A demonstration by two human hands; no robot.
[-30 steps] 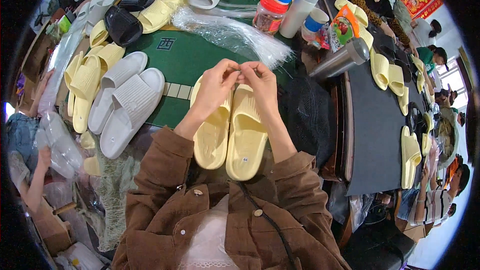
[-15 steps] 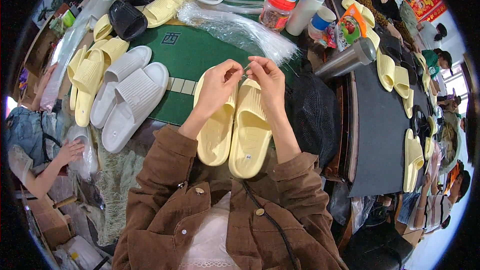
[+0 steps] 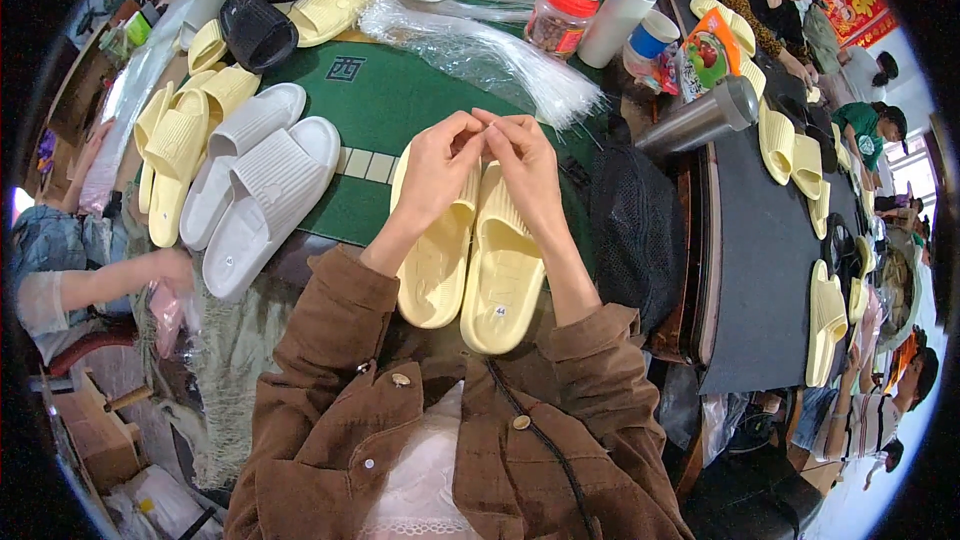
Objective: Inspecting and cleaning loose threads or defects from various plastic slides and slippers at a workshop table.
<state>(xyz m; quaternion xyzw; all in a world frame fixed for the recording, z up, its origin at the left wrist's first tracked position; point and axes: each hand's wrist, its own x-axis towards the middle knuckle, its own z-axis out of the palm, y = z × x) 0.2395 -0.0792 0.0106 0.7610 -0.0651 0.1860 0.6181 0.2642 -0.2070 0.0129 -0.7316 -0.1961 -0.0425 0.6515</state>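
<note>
At the near edge of the green mat [image 3: 330, 105], two yellow slippers [image 3: 508, 275] lie side by side, heels [image 3: 488, 337] toward the jacket [image 3: 320, 380]. Above their ribbed straps [image 3: 497, 204], the left hand [image 3: 438, 165] and right hand [image 3: 528, 168] meet at the fingertips; whether these pinch anything cannot be told, and neither hand appears to grip a slipper. The pair looks like foam: probably light, springy, hard to break, perhaps slightly slick. The straps or the heels' sides should give good hold.
</note>
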